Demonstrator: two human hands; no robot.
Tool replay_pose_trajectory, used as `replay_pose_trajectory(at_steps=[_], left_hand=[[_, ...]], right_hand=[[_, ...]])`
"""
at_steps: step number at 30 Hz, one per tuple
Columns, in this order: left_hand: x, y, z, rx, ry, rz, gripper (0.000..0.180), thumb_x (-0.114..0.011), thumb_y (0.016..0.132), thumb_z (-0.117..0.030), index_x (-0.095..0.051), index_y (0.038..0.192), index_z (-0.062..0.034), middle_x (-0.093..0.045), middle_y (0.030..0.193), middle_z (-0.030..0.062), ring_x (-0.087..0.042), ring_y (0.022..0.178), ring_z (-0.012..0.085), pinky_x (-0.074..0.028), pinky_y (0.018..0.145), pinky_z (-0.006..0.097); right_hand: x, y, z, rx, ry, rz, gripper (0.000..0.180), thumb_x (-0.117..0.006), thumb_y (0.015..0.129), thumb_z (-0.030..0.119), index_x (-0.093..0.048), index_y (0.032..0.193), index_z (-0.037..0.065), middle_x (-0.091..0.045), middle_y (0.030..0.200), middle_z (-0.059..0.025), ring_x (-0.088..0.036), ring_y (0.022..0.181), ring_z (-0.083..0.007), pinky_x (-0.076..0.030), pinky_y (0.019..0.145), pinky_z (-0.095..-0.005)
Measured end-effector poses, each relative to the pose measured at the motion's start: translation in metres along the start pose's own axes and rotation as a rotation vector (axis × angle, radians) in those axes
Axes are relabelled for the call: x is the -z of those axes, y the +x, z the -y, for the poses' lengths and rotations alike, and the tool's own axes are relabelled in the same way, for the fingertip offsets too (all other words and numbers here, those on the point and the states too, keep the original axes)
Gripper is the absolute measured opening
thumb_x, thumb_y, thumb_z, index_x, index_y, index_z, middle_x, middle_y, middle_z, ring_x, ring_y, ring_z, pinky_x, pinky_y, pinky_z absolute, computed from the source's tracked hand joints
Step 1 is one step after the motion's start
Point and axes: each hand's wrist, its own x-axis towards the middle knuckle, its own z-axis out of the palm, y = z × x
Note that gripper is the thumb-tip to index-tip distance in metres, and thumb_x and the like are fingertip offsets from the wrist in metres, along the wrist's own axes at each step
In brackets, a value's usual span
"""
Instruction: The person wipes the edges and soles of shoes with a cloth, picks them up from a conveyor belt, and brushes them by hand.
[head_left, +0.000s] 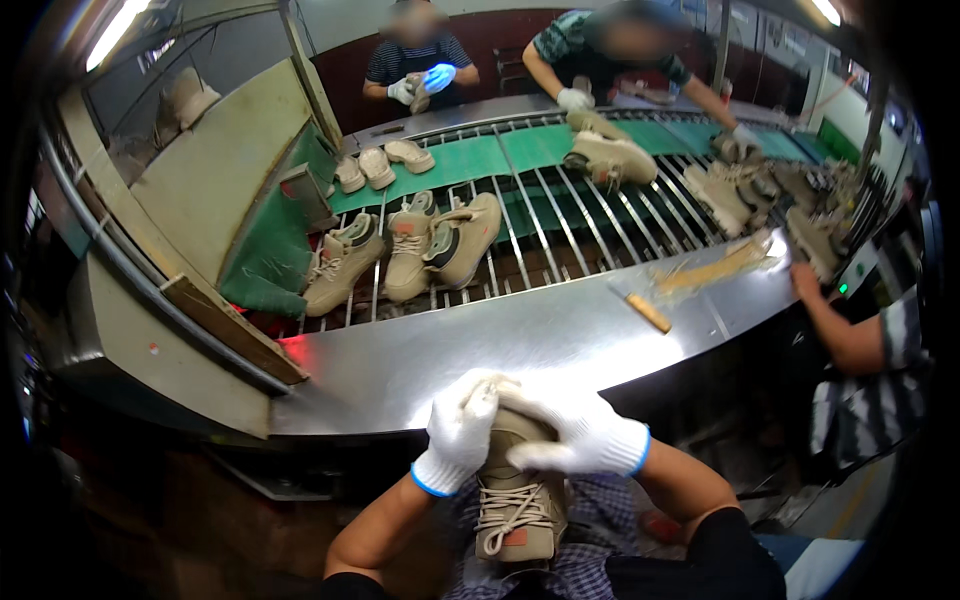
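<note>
A beige lace-up shoe [518,500] is held close to my body, its toe pointing away and its pale laces and small orange tag toward me. My left hand [461,425], in a white knitted glove with a blue cuff, is closed on the left side of the toe. My right hand [585,428], gloved alike, wraps over the toe from the right, its thumb across the upper. Both hands meet at the toe tip and hide much of it. The sole is out of sight.
Ahead runs a metal ledge [400,370] with a wooden-handled tool [648,312]. Behind it, beige shoes [408,250] stand on a roller conveyor [545,245], with several soles [376,167] on a green belt [465,158]. A machine housing [150,350] borders the left. Co-workers work across and at right.
</note>
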Motion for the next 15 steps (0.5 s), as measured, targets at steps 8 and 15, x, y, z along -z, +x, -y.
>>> replay_pose_trajectory(at_steps=[8,15], left_hand=[[-0.032,-0.038,0.043,0.199,-0.108,-0.077,0.040,-0.061,0.104,-0.018,-0.057,0.136,0.0056,-0.069,0.117,0.0141,-0.067,0.103,0.0204,-0.055,0.093,0.033],[0.000,-0.112,0.077,-0.130,0.589,0.123,0.071,-0.079,0.081,-0.009,-0.048,0.144,0.0034,-0.060,0.141,0.0280,-0.069,0.117,0.0417,-0.061,0.094,0.044]], right_hand=[[0.025,-0.032,-0.055,-0.238,0.336,-0.066,0.077,-0.072,0.096,0.032,-0.040,0.161,0.003,-0.059,0.146,-0.0143,-0.059,0.131,-0.0263,-0.045,0.115,-0.0417],[-0.073,-0.056,-0.101,-0.442,0.921,-0.541,0.072,-0.067,0.095,0.035,-0.050,0.153,-0.003,-0.059,0.146,-0.0175,-0.058,0.130,-0.0257,-0.042,0.115,-0.0371]])
